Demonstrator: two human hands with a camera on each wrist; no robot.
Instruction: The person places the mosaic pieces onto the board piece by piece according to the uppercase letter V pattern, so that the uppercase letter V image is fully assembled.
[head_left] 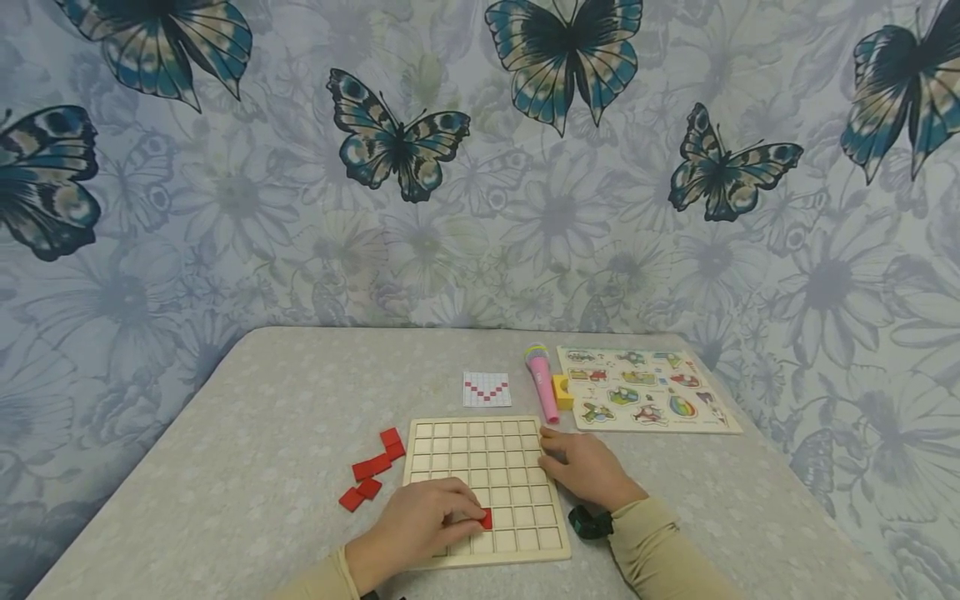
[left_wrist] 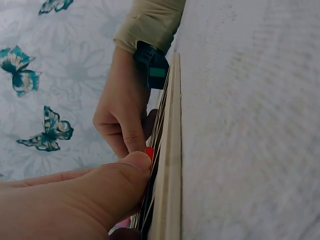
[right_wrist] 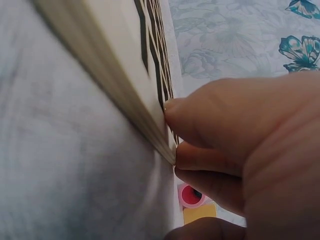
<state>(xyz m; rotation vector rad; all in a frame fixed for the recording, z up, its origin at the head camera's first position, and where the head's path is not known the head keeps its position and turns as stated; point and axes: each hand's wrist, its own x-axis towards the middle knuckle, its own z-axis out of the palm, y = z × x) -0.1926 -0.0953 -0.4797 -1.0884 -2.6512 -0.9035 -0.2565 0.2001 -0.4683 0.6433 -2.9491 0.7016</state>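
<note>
My left hand [head_left: 427,521] reaches over the lower left of a pale wooden grid board [head_left: 517,556]. Between thumb and fingertips it pinches a red square tile [head_left: 487,519], low at the grid's cells; the left wrist view shows the tile's edge [left_wrist: 149,151] just past the thumb. At the board's right rim, my right hand [head_left: 588,469] holds the edge, the thumb [right_wrist: 180,117] on the upper face and the fingers against the side. Several loose red tiles [head_left: 371,467] lie left of the board, some overlapping. My left hand covers some lower left cells.
Behind the board lies a small pattern card [head_left: 487,389] with red squares forming a V on a grid. A pink toy microphone [head_left: 543,383], a yellow block [head_left: 562,392] and a picture puzzle board [head_left: 648,421] sit at the back right. The patterned wall rises beyond the table.
</note>
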